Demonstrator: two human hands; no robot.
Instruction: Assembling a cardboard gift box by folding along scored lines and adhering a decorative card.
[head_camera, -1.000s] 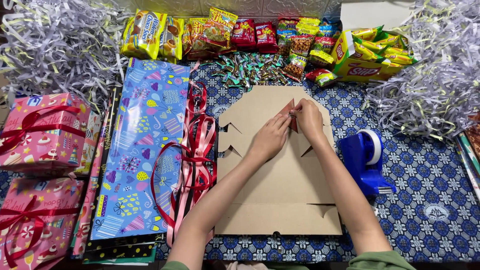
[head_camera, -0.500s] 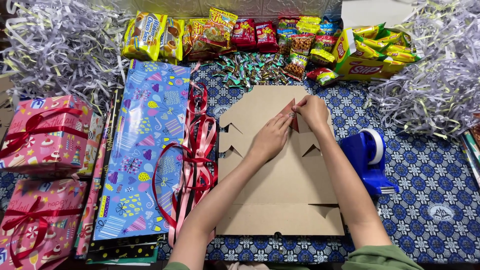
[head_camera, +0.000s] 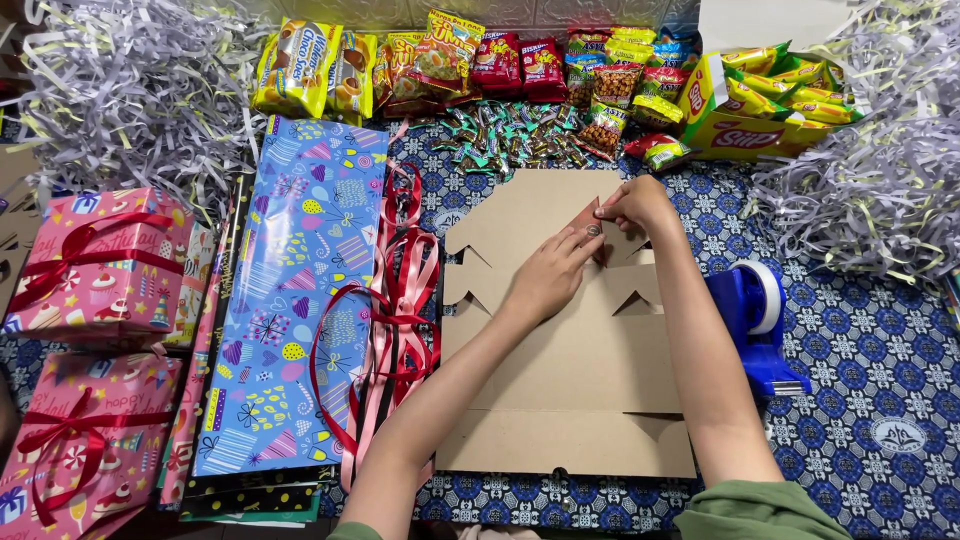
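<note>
Hands at far middle of flat brown cardboard box blank (head_camera: 560, 350), lying centre of patterned blue tablecloth (head_camera: 880, 400). Left hand (head_camera: 552, 275) flat, palm down, fingers extended, pressing card beside small raised flap (head_camera: 590, 222). Right hand (head_camera: 637, 204) curled, fingertips pinching same flap. Red ribbons (head_camera: 395, 300) just left of blank; blue gift-wrap sheet (head_camera: 300, 290) further left. Blue tape dispenser (head_camera: 755, 315) just right. Snack packets (head_camera: 420, 55) along far edge. Shredded paper (head_camera: 130, 90) far left and far right.
</note>
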